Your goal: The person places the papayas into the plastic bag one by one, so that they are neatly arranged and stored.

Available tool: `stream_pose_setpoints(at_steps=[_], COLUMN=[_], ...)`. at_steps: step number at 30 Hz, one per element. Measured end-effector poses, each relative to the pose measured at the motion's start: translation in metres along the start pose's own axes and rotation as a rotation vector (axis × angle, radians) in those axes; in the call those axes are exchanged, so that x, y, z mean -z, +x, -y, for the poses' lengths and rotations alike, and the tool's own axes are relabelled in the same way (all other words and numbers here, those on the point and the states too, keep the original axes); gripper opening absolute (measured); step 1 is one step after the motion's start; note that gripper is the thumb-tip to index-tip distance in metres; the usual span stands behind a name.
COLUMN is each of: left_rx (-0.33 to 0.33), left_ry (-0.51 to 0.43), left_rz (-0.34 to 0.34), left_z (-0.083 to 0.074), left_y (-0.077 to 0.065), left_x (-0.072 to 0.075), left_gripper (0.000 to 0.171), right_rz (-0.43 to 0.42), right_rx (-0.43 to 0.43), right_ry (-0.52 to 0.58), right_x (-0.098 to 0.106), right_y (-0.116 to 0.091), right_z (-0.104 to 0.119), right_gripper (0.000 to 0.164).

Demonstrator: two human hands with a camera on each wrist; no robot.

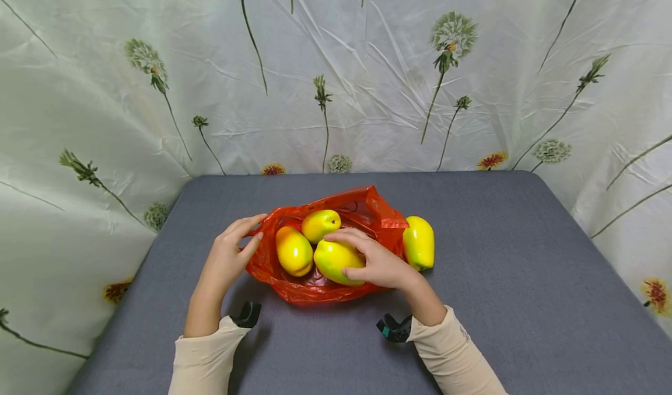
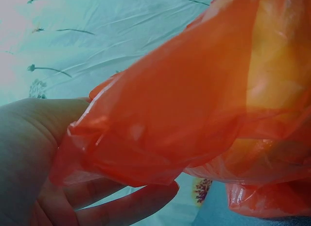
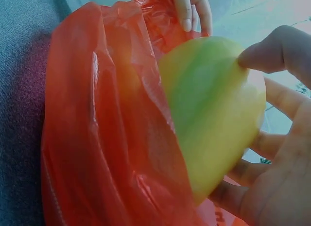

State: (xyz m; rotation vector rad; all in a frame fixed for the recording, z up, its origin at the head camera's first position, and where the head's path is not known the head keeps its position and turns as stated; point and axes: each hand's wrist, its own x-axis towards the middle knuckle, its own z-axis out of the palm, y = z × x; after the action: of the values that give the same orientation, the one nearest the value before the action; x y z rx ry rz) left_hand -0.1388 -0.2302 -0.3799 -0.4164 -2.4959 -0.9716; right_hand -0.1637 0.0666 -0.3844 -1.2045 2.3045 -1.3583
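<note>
A thin red plastic bag [image 1: 310, 296] lies with its mouth gaping upward. My left hand [image 1: 224, 258] pinches the bag's left edge between thumb and fingers; in the left wrist view the red film [image 2: 160, 109] covers part of that hand. With its thumb and fingers spread round it, my right hand [image 1: 380, 264] grips a glossy yellow-green mango [image 1: 334, 259] at the bag's mouth. The right wrist view shows this mango [image 3: 214, 104] partly behind the bag's near wall. Inside the bag sit a mango with an orange blush [image 1: 293, 255] and another yellow mango [image 1: 319, 224].
One more yellow mango [image 1: 422, 246] lies on the grey table [image 1: 499, 301], against the bag's right side and partly covered by its flap. A pale curtain with dandelion prints [image 1: 378, 91] hangs behind the table and at both sides.
</note>
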Motion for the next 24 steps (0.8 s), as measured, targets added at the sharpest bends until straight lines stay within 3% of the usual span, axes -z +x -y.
stream_pose_setpoints(at_steps=[6, 16, 24], left_rx=[0.005, 0.014, 0.028], left_ry=[-0.007, -0.012, -0.011], left_rz=[0.003, 0.007, 0.014], left_z=[-0.0001, 0.0010, 0.0002], left_y=[-0.0005, -0.0007, -0.0011], left_x=[0.0006, 0.0000, 0.0007], left_gripper=[0.036, 0.036, 0.036], right_rz=[0.034, 0.044, -0.036], right_rx=[0.033, -0.004, -0.008], right_ry=[-0.031, 0.034, 0.058], right_x=[-0.0014, -0.0060, -0.0057], right_y=[0.0013, 0.0038, 0.0039], right_z=[0.0015, 0.0052, 0.0076], right_gripper=[0.055, 0.043, 0.039])
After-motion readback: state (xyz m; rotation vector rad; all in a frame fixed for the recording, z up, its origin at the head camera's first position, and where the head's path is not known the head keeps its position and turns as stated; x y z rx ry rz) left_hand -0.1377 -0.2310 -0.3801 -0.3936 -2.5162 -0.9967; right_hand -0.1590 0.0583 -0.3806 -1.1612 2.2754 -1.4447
